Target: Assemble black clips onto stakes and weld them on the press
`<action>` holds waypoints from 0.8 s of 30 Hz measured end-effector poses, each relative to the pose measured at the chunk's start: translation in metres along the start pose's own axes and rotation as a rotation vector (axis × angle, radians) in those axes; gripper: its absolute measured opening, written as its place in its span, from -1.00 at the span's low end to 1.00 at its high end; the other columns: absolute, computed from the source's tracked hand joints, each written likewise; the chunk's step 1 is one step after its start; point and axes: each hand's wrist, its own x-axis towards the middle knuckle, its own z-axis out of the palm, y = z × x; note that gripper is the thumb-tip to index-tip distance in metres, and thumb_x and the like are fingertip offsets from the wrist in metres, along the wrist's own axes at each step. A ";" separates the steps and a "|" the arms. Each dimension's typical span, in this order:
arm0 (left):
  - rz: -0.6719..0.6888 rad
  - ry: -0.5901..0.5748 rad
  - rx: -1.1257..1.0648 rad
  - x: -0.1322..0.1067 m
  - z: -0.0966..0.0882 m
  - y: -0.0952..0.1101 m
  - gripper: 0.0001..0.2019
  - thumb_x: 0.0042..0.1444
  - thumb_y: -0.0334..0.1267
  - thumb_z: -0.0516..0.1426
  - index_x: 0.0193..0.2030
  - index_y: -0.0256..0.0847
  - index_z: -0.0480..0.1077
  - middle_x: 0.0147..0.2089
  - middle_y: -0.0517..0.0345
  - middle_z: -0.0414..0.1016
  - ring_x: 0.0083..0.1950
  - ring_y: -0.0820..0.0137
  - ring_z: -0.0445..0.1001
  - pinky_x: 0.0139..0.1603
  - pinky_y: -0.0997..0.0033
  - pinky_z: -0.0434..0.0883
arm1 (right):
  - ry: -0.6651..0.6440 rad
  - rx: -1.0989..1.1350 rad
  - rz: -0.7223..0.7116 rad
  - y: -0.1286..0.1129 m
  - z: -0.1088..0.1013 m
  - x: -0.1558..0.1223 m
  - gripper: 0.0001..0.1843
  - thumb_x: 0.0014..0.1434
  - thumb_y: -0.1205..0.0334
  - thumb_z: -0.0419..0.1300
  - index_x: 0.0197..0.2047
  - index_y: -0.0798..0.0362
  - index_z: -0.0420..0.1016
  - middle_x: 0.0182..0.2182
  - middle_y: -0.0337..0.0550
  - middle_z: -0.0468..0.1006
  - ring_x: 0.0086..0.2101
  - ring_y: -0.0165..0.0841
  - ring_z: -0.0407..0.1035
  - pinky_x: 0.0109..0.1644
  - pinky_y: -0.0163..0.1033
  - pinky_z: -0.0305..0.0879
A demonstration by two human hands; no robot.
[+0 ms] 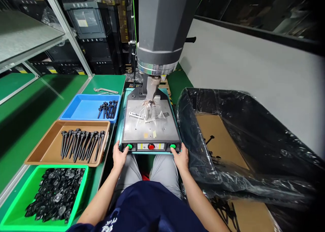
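Observation:
My left hand (120, 156) lies at the left front corner of the machine base, its thumb on a green button (129, 146). At the opposite corner, my right hand (181, 156) has its thumb on the other green button (173, 146). Both hands hold nothing, with thumbs stretched away from the fingers. A red button (151, 146) sits between the green ones. Above the metal base plate (142, 134), the machine's tapered metal tool (152, 88) points down at a small fixture (148, 115) with clear plastic film around it. Whatever sits under the tip is too small to make out.
On my left stand a blue tray (78, 107) and a brown tray (48, 140) of black stemmed parts, plus a green tray (10, 213) of small black parts. A wrench (105, 90) lies behind them. To my right, a plastic-lined box (254, 123) holds cardboard and some black parts.

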 end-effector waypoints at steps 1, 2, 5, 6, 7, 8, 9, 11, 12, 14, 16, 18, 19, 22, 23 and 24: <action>-0.011 -0.030 0.005 0.002 0.003 0.000 -0.37 0.02 -0.04 0.28 0.23 -0.17 0.30 0.26 -0.17 0.37 0.30 0.02 0.33 0.31 -0.01 0.26 | -0.008 -0.020 -0.016 0.002 0.002 0.000 -0.17 -0.08 -0.16 0.31 0.18 0.15 0.37 0.14 0.27 0.39 0.17 0.09 0.25 0.25 0.18 0.17; -0.015 -0.049 0.008 0.004 0.006 0.000 -0.38 0.02 -0.05 0.29 0.21 -0.16 0.31 0.23 -0.16 0.40 0.28 0.02 0.35 0.30 -0.01 0.27 | -0.007 -0.030 -0.028 0.003 0.003 0.001 -0.18 -0.08 -0.16 0.31 0.17 0.14 0.37 0.15 0.25 0.39 0.18 0.09 0.25 0.27 0.19 0.15; 0.002 -0.051 0.004 0.008 0.008 0.001 -0.41 0.00 -0.05 0.29 0.18 -0.17 0.34 0.18 -0.15 0.44 0.22 0.03 0.41 0.25 0.01 0.31 | -0.003 -0.001 -0.031 0.006 0.005 0.003 -0.17 -0.08 -0.20 0.31 0.17 0.11 0.37 0.12 0.20 0.40 0.15 0.05 0.27 0.21 0.15 0.24; 0.017 -0.049 -0.003 0.009 0.007 0.001 -0.41 -0.01 -0.05 0.30 0.17 -0.17 0.36 0.16 -0.15 0.45 0.20 0.03 0.42 0.24 0.01 0.32 | -0.009 0.017 -0.025 0.007 0.004 0.004 -0.16 -0.09 -0.21 0.31 0.17 0.10 0.37 0.11 0.19 0.40 0.13 0.04 0.29 0.16 0.12 0.30; 0.033 -0.050 -0.013 0.009 0.006 0.000 -0.42 -0.01 -0.04 0.30 0.16 -0.17 0.37 0.15 -0.14 0.46 0.20 0.03 0.42 0.24 0.02 0.32 | -0.020 0.033 -0.020 0.008 0.004 0.004 -0.15 -0.10 -0.22 0.31 0.17 0.10 0.37 0.10 0.18 0.40 0.12 0.03 0.30 0.10 0.09 0.35; 0.049 -0.055 -0.025 0.010 0.004 0.000 -0.42 -0.02 -0.04 0.30 0.15 -0.17 0.38 0.14 -0.13 0.46 0.19 0.04 0.43 0.24 0.02 0.32 | -0.032 0.044 -0.015 0.009 0.003 0.005 -0.15 -0.10 -0.23 0.31 0.17 0.10 0.37 0.10 0.18 0.39 0.10 0.02 0.30 0.04 0.07 0.38; 0.062 -0.062 -0.037 0.010 0.003 -0.001 -0.42 -0.02 -0.04 0.30 0.14 -0.16 0.38 0.14 -0.12 0.46 0.19 0.04 0.42 0.24 0.03 0.31 | -0.042 0.053 -0.010 0.009 0.003 0.006 -0.15 -0.10 -0.23 0.30 0.17 0.10 0.38 0.10 0.19 0.39 0.09 0.02 0.31 -0.01 0.04 0.41; 0.074 -0.069 -0.052 0.011 0.001 -0.003 -0.42 -0.03 -0.05 0.31 0.15 -0.16 0.38 0.15 -0.10 0.46 0.20 0.05 0.41 0.25 0.04 0.30 | -0.045 0.052 -0.004 0.010 0.002 0.008 -0.16 -0.10 -0.24 0.29 0.15 0.12 0.39 0.06 0.19 0.40 0.05 0.01 0.32 -0.04 0.02 0.41; 0.077 -0.067 -0.053 0.011 0.001 -0.004 -0.41 -0.03 -0.05 0.31 0.15 -0.16 0.38 0.15 -0.11 0.46 0.20 0.05 0.41 0.26 0.05 0.30 | -0.037 0.040 -0.007 0.011 0.002 0.008 -0.17 -0.10 -0.23 0.30 0.14 0.12 0.40 0.03 0.18 0.42 0.02 0.00 0.34 -0.01 0.03 0.39; 0.078 -0.059 -0.039 0.010 0.002 -0.005 -0.41 -0.02 -0.05 0.31 0.16 -0.16 0.38 0.16 -0.11 0.45 0.20 0.05 0.41 0.25 0.04 0.31 | -0.017 0.000 -0.024 0.012 0.003 0.010 -0.19 -0.10 -0.22 0.30 0.12 0.13 0.42 -0.03 0.16 0.45 -0.02 0.00 0.36 0.08 0.08 0.33; 0.080 -0.055 -0.013 0.010 0.004 -0.005 -0.41 0.01 -0.04 0.29 0.18 -0.17 0.36 0.15 -0.11 0.45 0.19 0.05 0.41 0.23 0.03 0.32 | -0.006 -0.040 -0.046 0.012 0.004 0.011 -0.20 -0.07 -0.23 0.28 0.12 0.15 0.42 -0.04 0.17 0.45 -0.02 0.00 0.36 0.14 0.11 0.27; 0.085 -0.052 0.008 0.010 0.005 -0.006 -0.40 0.02 -0.03 0.27 0.19 -0.19 0.35 0.15 -0.12 0.45 0.18 0.06 0.42 0.22 0.03 0.33 | -0.001 -0.063 -0.056 0.012 0.005 0.010 -0.19 -0.05 -0.23 0.25 0.13 0.18 0.40 -0.02 0.20 0.45 -0.01 0.02 0.36 0.15 0.12 0.25; 0.086 -0.051 0.014 0.010 0.006 -0.006 -0.40 0.03 -0.03 0.27 0.19 -0.20 0.35 0.15 -0.12 0.45 0.17 0.06 0.42 0.22 0.04 0.34 | 0.002 -0.069 -0.058 0.012 0.005 0.010 -0.18 -0.04 -0.24 0.24 0.13 0.20 0.40 -0.02 0.21 0.45 0.00 0.02 0.36 0.16 0.12 0.25; 0.090 -0.057 0.014 0.010 0.005 -0.007 -0.39 0.02 -0.02 0.27 0.19 -0.22 0.34 0.14 -0.12 0.46 0.16 0.08 0.44 0.20 0.06 0.35 | -0.002 -0.068 -0.066 0.012 0.004 0.010 -0.17 -0.04 -0.24 0.23 0.14 0.21 0.39 -0.01 0.22 0.43 0.01 0.01 0.35 0.16 0.11 0.27; 0.093 -0.061 0.013 0.011 0.004 -0.008 -0.38 0.01 -0.01 0.27 0.19 -0.22 0.34 0.14 -0.13 0.46 0.16 0.08 0.44 0.20 0.06 0.35 | -0.010 -0.061 -0.065 0.013 0.004 0.009 -0.17 -0.05 -0.23 0.23 0.15 0.20 0.38 -0.01 0.21 0.43 0.01 0.00 0.35 0.14 0.09 0.29; 0.097 -0.064 0.012 0.011 0.004 -0.008 -0.38 0.01 -0.01 0.27 0.19 -0.22 0.34 0.15 -0.13 0.46 0.16 0.07 0.44 0.20 0.05 0.35 | -0.024 -0.053 -0.061 0.013 0.003 0.009 -0.16 -0.05 -0.22 0.23 0.16 0.19 0.38 0.00 0.20 0.42 0.00 -0.01 0.36 0.13 0.08 0.32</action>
